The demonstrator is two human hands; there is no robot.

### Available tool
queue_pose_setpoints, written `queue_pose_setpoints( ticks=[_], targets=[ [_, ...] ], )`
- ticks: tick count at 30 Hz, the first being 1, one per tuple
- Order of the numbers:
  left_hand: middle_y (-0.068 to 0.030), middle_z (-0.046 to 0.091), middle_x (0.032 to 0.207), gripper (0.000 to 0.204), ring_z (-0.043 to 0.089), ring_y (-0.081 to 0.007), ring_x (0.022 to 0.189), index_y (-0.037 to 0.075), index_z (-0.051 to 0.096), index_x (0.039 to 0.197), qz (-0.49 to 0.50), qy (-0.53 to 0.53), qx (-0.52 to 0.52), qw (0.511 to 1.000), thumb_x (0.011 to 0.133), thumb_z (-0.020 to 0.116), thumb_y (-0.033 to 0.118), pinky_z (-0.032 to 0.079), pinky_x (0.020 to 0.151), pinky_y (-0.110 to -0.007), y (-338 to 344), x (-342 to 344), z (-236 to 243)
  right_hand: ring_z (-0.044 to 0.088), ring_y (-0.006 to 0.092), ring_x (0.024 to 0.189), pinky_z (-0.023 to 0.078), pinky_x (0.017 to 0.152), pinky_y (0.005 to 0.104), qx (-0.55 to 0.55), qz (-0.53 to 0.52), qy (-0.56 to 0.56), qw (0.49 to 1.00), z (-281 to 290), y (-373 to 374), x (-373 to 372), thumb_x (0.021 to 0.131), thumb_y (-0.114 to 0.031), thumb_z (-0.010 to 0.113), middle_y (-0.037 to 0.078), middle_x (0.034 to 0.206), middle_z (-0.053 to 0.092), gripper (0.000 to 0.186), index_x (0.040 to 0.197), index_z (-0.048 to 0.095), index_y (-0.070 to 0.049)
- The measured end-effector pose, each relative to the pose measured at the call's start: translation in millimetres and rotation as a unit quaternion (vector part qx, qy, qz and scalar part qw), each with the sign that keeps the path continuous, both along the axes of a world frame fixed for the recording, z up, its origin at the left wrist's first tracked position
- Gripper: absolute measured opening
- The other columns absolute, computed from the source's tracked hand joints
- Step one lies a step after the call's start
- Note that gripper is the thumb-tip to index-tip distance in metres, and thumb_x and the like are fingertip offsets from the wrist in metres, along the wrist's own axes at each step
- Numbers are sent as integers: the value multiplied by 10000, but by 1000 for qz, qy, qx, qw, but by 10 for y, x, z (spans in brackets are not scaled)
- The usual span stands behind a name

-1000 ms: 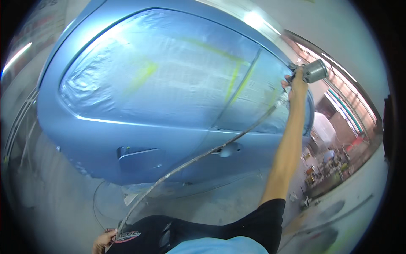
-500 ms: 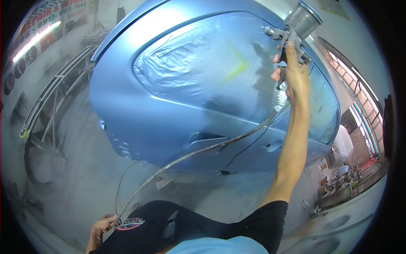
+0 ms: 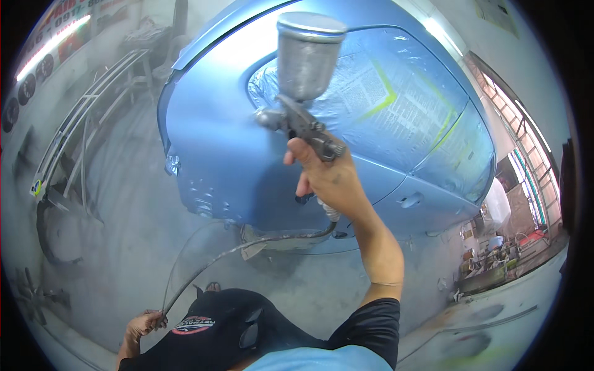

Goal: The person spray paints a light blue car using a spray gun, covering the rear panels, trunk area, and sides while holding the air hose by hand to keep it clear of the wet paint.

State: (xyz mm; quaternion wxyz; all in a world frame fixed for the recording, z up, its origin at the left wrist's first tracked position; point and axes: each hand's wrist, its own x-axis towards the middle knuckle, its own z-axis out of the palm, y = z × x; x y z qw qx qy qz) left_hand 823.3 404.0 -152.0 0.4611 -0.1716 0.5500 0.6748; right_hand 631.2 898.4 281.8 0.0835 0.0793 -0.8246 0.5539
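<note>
My right hand [image 3: 331, 176] is closed round the grip of a metal spray gun [image 3: 303, 127], its silver paint cup [image 3: 309, 59] upright on top. The nozzle end points left, in front of the blue car body [image 3: 216, 123]. From the bottom of the gun's grip a dark air hose [image 3: 247, 246] curves down to my left hand [image 3: 147, 323], whose fingers are closed on it beside my hip. Behind the gun, the car's side window is covered with masking film and paper [image 3: 396, 86], with yellow-green tape lines. The gun and my hand hide part of the window and panel.
A metal frame rack [image 3: 90, 111] leans along the left wall. A fan-like object [image 3: 37, 297] stands low at the left. At the right a workbench [image 3: 495, 275] holds cans and tools, near a barred window [image 3: 516, 111]. Haze hangs over the floor [image 3: 124, 247].
My right hand has swung the spray gun left and lower, from the window's upper right toward the rear panel. The view has shifted a little. My left hand still grips the hose.
</note>
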Motion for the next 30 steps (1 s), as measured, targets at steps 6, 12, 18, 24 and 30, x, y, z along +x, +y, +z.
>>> queue_pose_setpoints(
  ticks=[6,12,18,24,30],
  targets=[
    [-97,687,819,397,649,-197,767,3,693,890,-6,-34,-28,999,972,569,372,470,712,-298,281,186,283,552,100,441,418,404,223,58,47,-62,995,226,-29,-156,973,-391,591,37,793,648,398,1128,616,-25],
    [-98,682,825,400,626,-180,789,-14,683,898,35,17,-10,999,978,559,358,459,723,-291,658,94,794,525,122,381,403,355,261,87,-146,131,977,1033,321,-406,947,-445,603,38,696,634,436,1067,630,-26],
    [-95,677,834,369,628,-181,789,-16,668,941,-4,40,110,993,991,542,328,481,740,-300,439,-213,510,583,154,436,437,383,277,122,-312,259,906,1874,911,-543,929,-513,604,72,750,641,523,1050,627,-4],
    [-90,683,841,360,642,-191,777,8,662,937,-14,24,149,988,987,550,347,493,739,-307,36,-551,237,590,177,428,440,377,291,111,-397,316,855,1738,620,-443,928,-469,619,100,768,639,510,1034,614,30],
    [-79,683,843,357,637,-184,759,24,658,932,-4,-17,115,993,985,557,363,499,715,-313,-677,-722,-205,543,126,422,426,400,259,62,-286,182,939,812,-610,-61,953,-376,616,73,750,605,408,1075,605,13]
  ],
)
